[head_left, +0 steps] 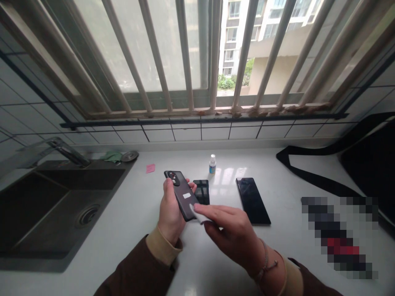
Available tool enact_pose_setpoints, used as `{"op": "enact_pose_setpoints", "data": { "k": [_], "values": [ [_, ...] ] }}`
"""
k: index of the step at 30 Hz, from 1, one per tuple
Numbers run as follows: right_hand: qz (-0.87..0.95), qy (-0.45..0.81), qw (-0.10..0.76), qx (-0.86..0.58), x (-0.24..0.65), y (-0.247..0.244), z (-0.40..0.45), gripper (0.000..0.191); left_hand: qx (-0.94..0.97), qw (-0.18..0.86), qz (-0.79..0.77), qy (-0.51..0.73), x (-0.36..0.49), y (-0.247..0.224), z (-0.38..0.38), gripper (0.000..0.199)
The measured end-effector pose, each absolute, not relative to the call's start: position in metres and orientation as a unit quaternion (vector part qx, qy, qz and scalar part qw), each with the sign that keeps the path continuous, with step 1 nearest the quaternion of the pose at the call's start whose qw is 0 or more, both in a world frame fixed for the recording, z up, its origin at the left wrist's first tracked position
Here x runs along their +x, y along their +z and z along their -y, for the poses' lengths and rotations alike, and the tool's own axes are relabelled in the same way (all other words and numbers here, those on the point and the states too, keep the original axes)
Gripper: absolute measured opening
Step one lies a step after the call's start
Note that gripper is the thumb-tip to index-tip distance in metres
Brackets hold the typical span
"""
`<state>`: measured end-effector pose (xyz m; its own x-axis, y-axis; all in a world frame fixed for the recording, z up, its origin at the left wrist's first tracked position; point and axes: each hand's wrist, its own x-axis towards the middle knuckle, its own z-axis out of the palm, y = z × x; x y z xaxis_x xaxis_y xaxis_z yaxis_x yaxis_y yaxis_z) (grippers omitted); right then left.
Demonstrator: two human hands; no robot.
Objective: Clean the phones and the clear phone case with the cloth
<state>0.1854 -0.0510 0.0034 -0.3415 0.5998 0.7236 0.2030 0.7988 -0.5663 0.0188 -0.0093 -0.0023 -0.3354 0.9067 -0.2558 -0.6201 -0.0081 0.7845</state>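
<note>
Between left hand (170, 207) and right hand (233, 226) — dark oblong phone (184, 189), back showing, gripped in the left; right pinches thin white cloth (201, 218) against its lower end — seemingly mid-wipe, calling for steady support.

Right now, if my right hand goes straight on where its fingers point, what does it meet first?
Probably the phone held in your left hand: the white cloth in your right hand seems to touch its lower end.
</note>
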Motion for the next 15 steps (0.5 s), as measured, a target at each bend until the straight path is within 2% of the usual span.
{"op": "enact_pose_setpoints", "data": {
  "k": [2,5,9,12,15],
  "values": [
    [0.797,0.162,0.518,-0.265,0.186,0.005,0.050,0.047,0.185,0.587,-0.442,0.653,0.021,-0.005,0.012,0.057],
    [0.845,0.131,0.473,-0.213,0.184,0.006,0.050,0.041,0.186,0.608,-0.461,0.619,0.024,-0.004,0.016,0.060],
    [0.865,0.162,0.446,-0.163,0.181,0.007,0.056,0.040,0.146,0.617,-0.447,0.631,0.021,0.000,0.015,0.056],
    [0.835,0.197,0.481,-0.181,0.183,0.009,0.059,0.041,0.122,0.641,-0.423,0.629,0.017,0.004,0.012,0.055],
    [0.776,0.196,0.535,-0.269,0.188,0.012,0.057,0.035,0.121,0.715,-0.392,0.566,0.015,0.008,0.012,0.061]
  ]
}}
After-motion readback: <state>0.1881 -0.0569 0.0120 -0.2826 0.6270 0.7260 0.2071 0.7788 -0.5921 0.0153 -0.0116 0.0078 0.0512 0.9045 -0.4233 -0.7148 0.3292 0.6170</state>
